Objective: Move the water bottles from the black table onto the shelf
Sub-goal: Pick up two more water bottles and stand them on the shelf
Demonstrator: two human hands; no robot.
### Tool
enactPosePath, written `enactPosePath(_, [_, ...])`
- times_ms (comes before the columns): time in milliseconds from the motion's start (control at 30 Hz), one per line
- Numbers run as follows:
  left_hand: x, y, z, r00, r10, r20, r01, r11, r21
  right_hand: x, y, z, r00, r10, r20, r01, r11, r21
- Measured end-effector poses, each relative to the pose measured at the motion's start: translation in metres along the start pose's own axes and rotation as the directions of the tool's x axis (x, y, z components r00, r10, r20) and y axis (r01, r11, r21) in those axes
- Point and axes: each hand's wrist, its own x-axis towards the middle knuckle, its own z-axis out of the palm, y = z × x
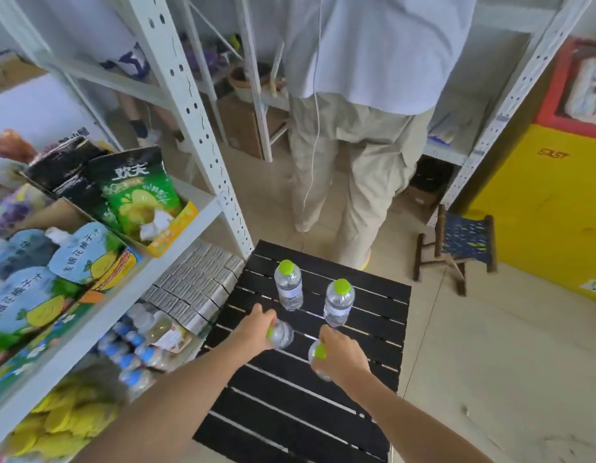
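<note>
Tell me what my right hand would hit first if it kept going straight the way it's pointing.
Probably the upright bottle just beyond your right hand, which already grips another bottle. Depth is hard to judge from one view.

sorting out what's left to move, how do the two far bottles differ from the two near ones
The far bottles stand free and upright on the table; the near ones are each in a grip, left hand on one, right hand on the other, tilted. All four are clear with green caps.
</note>
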Motion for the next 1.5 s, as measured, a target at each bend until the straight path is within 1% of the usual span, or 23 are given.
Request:
enactPosePath(67, [-0.014,-0.015,-0.006,0.999,-0.02,-0.039,0.015,0.994,-0.11,-0.001,-0.017,-0.015,0.999,-0.036,-0.011,0.036,0.999,0.002])
enactPosePath(167, [-0.041,-0.04,-0.025,0.99,-0.075,-0.123,0.045,0.973,-0.225,-0.009,-0.065,-0.034,0.98,-0.187,-0.063,0.182,0.98,-0.075])
enactPosePath(233, [-0.069,-0.057,-0.043,0.979,-0.114,-0.166,0.064,0.957,-0.283,-0.022,-0.106,-0.043,0.938,-0.326,-0.119,0.311,0.942,-0.127])
enactPosePath(267, [-0.086,-0.066,-0.053,0.971,-0.133,-0.2,0.065,0.946,-0.317,-0.032,-0.127,-0.047,0.899,-0.407,-0.16,0.384,0.91,-0.155])
enactPosePath(300, [-0.106,-0.076,-0.062,0.958,-0.149,-0.243,0.059,0.938,-0.342,-0.04,-0.147,-0.05,0.826,-0.519,-0.218,0.484,0.853,-0.196])
enactPosePath(333, [-0.129,-0.087,-0.071,0.943,-0.164,-0.29,0.05,0.931,-0.363,-0.049,-0.167,-0.053,0.716,-0.648,-0.26,0.584,0.76,-0.287])
enactPosePath(367, [-0.155,-0.099,-0.08,0.923,-0.186,-0.336,0.048,0.923,-0.381,-0.06,-0.188,-0.055,0.632,-0.724,-0.276,0.65,0.69,-0.319])
enactPosePath(433, [-0.214,-0.126,-0.094,0.872,-0.239,-0.427,0.048,0.91,-0.412,-0.082,-0.233,-0.056,0.486,-0.807,-0.336,0.744,0.584,-0.325])
enactPosePath(500, [-0.273,-0.154,-0.109,0.803,-0.285,-0.523,0.028,0.895,-0.445,-0.114,-0.285,-0.059,0.379,-0.819,-0.431,0.814,0.516,-0.265])
enactPosePath(533, [-0.3,-0.17,-0.115,0.761,-0.325,-0.561,0.04,0.887,-0.46,-0.133,-0.313,-0.063,0.371,-0.801,-0.469,0.84,0.505,-0.198])
enactPosePath(567, [-0.326,-0.185,-0.122,0.718,-0.364,-0.593,0.066,0.884,-0.463,-0.148,-0.341,-0.061,0.395,-0.769,-0.503,0.845,0.518,-0.13])
enactPosePath(600, [-0.35,-0.2,-0.129,0.675,-0.396,-0.622,0.094,0.883,-0.46,-0.164,-0.37,-0.059,0.418,-0.755,-0.505,0.852,0.519,-0.071])
enactPosePath(633, [-0.372,-0.215,-0.136,0.634,-0.422,-0.648,0.113,0.88,-0.462,-0.177,-0.397,-0.053,0.407,-0.768,-0.495,0.874,0.485,-0.032])
enactPosePath(700, [-0.41,-0.244,-0.145,0.573,-0.467,-0.674,0.147,0.867,-0.476,-0.198,-0.448,-0.035,0.33,-0.803,-0.496,0.916,0.4,-0.039])
enactPosePath(767, [-0.444,-0.273,-0.146,0.546,-0.514,-0.661,0.207,0.848,-0.488,-0.216,-0.491,-0.01,0.289,-0.838,-0.464,0.941,0.338,-0.025])
enactPosePath(833, [-0.471,-0.305,-0.141,0.523,-0.555,-0.647,0.258,0.827,-0.5,-0.227,-0.525,0.017,0.282,-0.878,-0.387,0.956,0.293,0.03])
enactPosePath(900, [-0.494,-0.335,-0.132,0.49,-0.606,-0.626,0.32,0.794,-0.517,-0.236,-0.553,0.045,0.259,-0.909,-0.326,0.964,0.265,0.026])
enactPosePath(1000, [-0.52,-0.375,-0.118,0.439,-0.687,-0.578,0.395,0.726,-0.563,-0.241,-0.585,0.088,0.201,-0.955,-0.22,0.975,0.216,-0.044])
enactPosePath(1100, [-0.534,-0.409,-0.107,0.382,-0.763,-0.521,0.428,0.646,-0.632,-0.24,-0.61,0.124,0.142,-0.985,-0.1,0.976,0.156,-0.151])
enactPosePath(1200, [-0.535,-0.435,-0.1,0.361,-0.798,-0.483,0.475,0.603,-0.641,-0.232,-0.628,0.153,0.126,-0.992,-0.02,0.969,0.127,-0.21])
enactPosePath(1300, [-0.534,-0.456,-0.098,0.33,-0.832,-0.446,0.488,0.555,-0.674,-0.222,-0.644,0.173,0.06,-0.998,0.031,0.965,0.05,-0.259])
enactPosePath(1367, [-0.534,-0.466,-0.097,0.314,-0.853,-0.417,0.494,0.521,-0.696,-0.217,-0.655,0.179,0.056,-0.998,0.041,0.968,0.044,-0.247])
enactPosePath(1500, [-0.538,-0.48,-0.098,0.325,-0.865,-0.383,0.509,0.501,-0.699,-0.213,-0.668,0.185,0.091,-0.994,0.052,0.97,0.077,-0.229])
